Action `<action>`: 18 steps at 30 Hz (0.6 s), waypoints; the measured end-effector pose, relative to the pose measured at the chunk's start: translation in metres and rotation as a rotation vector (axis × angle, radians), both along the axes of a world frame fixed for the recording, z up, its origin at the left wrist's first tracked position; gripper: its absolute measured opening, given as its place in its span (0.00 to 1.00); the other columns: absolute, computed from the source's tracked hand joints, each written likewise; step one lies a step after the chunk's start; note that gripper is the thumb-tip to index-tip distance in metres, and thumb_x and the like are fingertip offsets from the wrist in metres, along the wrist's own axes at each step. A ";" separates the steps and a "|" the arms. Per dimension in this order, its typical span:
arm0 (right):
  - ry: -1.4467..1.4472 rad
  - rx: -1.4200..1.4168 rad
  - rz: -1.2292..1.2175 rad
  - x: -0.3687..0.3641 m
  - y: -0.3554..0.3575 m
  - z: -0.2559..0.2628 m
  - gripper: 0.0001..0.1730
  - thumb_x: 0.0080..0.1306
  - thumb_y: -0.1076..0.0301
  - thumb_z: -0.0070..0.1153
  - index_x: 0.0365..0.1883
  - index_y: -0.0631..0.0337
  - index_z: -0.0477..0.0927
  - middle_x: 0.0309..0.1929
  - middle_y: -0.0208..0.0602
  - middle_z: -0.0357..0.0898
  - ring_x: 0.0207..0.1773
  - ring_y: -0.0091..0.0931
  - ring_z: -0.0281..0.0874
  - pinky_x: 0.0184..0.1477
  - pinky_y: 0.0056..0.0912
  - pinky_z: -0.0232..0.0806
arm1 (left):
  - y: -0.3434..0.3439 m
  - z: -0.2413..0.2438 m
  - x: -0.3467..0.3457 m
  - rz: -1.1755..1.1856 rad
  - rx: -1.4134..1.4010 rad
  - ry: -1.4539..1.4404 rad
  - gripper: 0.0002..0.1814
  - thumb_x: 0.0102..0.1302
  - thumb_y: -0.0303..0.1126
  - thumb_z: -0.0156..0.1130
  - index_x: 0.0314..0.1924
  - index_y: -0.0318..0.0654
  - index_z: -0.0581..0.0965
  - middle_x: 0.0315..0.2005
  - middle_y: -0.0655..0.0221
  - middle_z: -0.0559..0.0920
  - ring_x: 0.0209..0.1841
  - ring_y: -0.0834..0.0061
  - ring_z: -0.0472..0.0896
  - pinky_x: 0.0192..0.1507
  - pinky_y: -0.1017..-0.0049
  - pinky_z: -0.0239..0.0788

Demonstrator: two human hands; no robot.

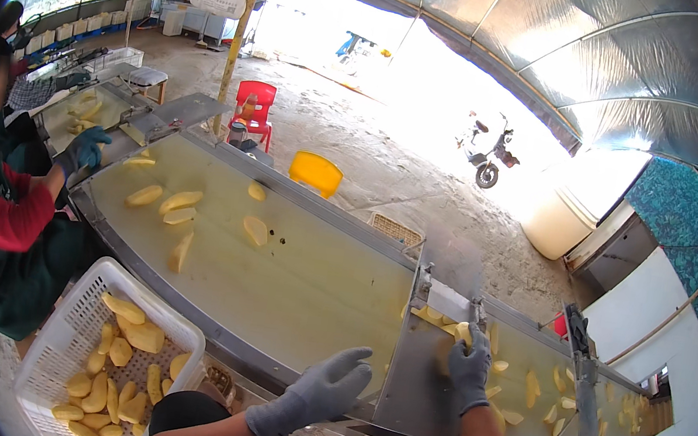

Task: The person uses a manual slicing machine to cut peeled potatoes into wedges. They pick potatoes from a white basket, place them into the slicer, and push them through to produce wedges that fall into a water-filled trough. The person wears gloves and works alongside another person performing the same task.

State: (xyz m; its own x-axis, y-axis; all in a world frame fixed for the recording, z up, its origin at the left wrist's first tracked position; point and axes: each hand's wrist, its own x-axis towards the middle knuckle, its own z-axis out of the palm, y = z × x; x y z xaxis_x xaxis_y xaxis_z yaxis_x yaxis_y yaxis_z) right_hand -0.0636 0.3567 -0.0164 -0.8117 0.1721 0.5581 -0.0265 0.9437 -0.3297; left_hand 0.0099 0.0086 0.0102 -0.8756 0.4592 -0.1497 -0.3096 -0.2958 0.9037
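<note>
My right hand [470,369], in a grey glove, grips a peeled yellow tuber [463,332]. It is beside a metal housing [449,299] on a steel plate [409,391] that bridges the water trough; a blade cannot be made out. A row of yellow pieces [431,315] lies along the housing's near side. My left hand [330,387], also gloved, hangs over the near rim of the trough [272,300], fingers apart and holding nothing. Cut tuber pieces [181,201] float in the cloudy water to the left, and narrower slices [531,387] float right of the plate.
A white perforated crate [183,322] of peeled tubers stands at my left. Beyond it sits a person in a red sleeve [13,207], with a gloved hand [85,150] at another plate. Past the trough are a yellow chair [316,174], red chair [254,106] and woven basket [396,229].
</note>
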 end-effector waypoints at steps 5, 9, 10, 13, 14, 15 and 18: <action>-0.073 -0.045 -0.074 0.007 0.004 0.007 0.27 0.66 0.69 0.53 0.64 0.67 0.74 0.56 0.56 0.76 0.60 0.47 0.73 0.65 0.47 0.65 | 0.003 -0.002 -0.004 0.028 -0.014 0.027 0.28 0.77 0.40 0.58 0.70 0.31 0.68 0.56 0.62 0.79 0.58 0.78 0.76 0.61 0.78 0.68; 0.014 -0.060 -0.040 0.002 -0.004 -0.008 0.27 0.66 0.68 0.54 0.64 0.68 0.74 0.58 0.58 0.74 0.63 0.50 0.70 0.66 0.48 0.63 | 0.013 -0.013 -0.007 0.019 -0.038 0.081 0.28 0.77 0.40 0.58 0.70 0.31 0.68 0.56 0.62 0.80 0.58 0.78 0.76 0.61 0.77 0.68; 0.009 -0.043 -0.027 -0.003 -0.014 -0.007 0.27 0.66 0.69 0.53 0.64 0.69 0.73 0.59 0.59 0.74 0.64 0.50 0.70 0.67 0.48 0.63 | 0.012 -0.014 -0.007 0.016 -0.064 0.095 0.29 0.77 0.40 0.58 0.70 0.31 0.67 0.56 0.62 0.80 0.58 0.78 0.76 0.60 0.77 0.68; 0.089 0.165 -0.004 -0.025 -0.023 -0.003 0.26 0.67 0.71 0.51 0.62 0.70 0.74 0.61 0.60 0.73 0.66 0.50 0.68 0.69 0.50 0.61 | 0.012 -0.012 -0.007 0.002 -0.087 0.106 0.29 0.77 0.40 0.58 0.70 0.31 0.67 0.57 0.61 0.79 0.58 0.79 0.76 0.60 0.78 0.69; 0.131 0.257 0.008 -0.030 -0.023 -0.006 0.25 0.67 0.71 0.51 0.62 0.71 0.74 0.61 0.61 0.72 0.67 0.50 0.68 0.69 0.50 0.60 | 0.010 -0.009 -0.007 0.002 -0.088 0.105 0.29 0.77 0.40 0.58 0.70 0.31 0.67 0.57 0.61 0.79 0.58 0.79 0.76 0.60 0.78 0.69; 0.132 0.271 0.042 -0.032 -0.026 -0.007 0.24 0.67 0.72 0.50 0.61 0.71 0.75 0.61 0.61 0.73 0.67 0.51 0.68 0.69 0.51 0.60 | 0.005 -0.006 -0.006 0.000 -0.059 0.084 0.29 0.77 0.40 0.58 0.70 0.31 0.67 0.58 0.61 0.79 0.57 0.79 0.76 0.59 0.78 0.69; 0.147 0.294 0.121 -0.048 -0.024 -0.007 0.23 0.67 0.72 0.49 0.59 0.72 0.76 0.59 0.61 0.74 0.67 0.50 0.69 0.69 0.51 0.61 | -0.008 0.006 0.003 -0.002 0.027 0.041 0.29 0.77 0.41 0.58 0.71 0.32 0.66 0.59 0.60 0.78 0.56 0.79 0.76 0.58 0.78 0.69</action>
State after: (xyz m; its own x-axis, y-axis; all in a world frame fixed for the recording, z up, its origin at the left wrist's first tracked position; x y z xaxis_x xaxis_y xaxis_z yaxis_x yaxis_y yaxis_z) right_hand -0.1119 0.3329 -0.0235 -0.7240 -0.1056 0.6817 -0.1710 0.9849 -0.0291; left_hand 0.0127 0.0005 0.0162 -0.8798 0.4645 -0.1010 -0.2727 -0.3193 0.9076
